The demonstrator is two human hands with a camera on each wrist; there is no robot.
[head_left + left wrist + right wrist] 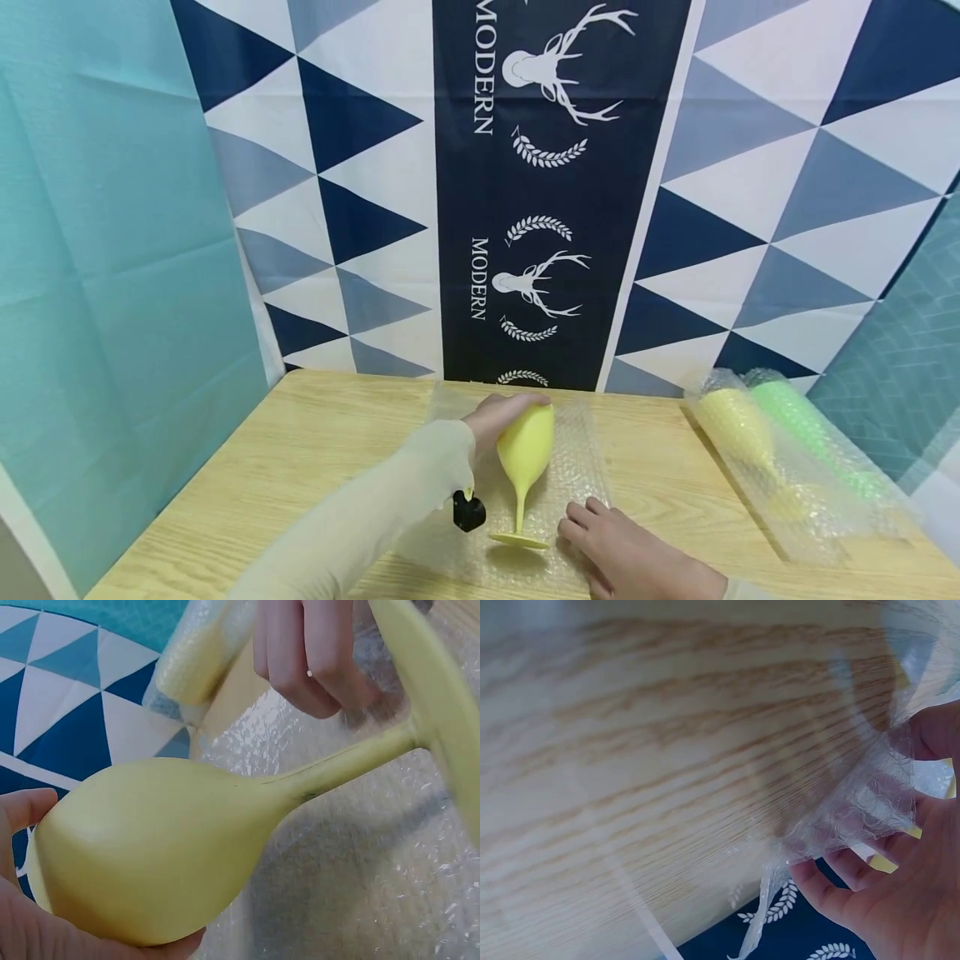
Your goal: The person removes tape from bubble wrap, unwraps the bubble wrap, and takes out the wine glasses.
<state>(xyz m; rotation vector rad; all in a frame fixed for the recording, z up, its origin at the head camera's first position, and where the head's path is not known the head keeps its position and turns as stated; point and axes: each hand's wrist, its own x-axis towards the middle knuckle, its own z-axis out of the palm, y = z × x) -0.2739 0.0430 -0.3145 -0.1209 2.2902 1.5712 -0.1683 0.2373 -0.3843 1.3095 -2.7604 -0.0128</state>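
My left hand (497, 421) holds a yellow goblet (527, 446) by its bowl, near the rim. The goblet's stem slants down toward me, and its round foot (442, 697) is at the lower end. Thumb and fingers lie around the bowl in the left wrist view. Beneath the goblet, a sheet of clear bubble wrap (573, 467) is spread on the wooden table. At the sheet's right side, my right hand (626, 546) grips the edge of the bubble wrap (874, 799), with the thumb on one side and fingers on the other.
Two wrapped goblets, one yellow (738, 425) and one green (791, 408), lie side by side in bubble wrap at the table's right. A patterned cloth (360, 167) hangs behind the wooden table (300, 442). A black wrist camera (468, 511) sits by my left wrist.
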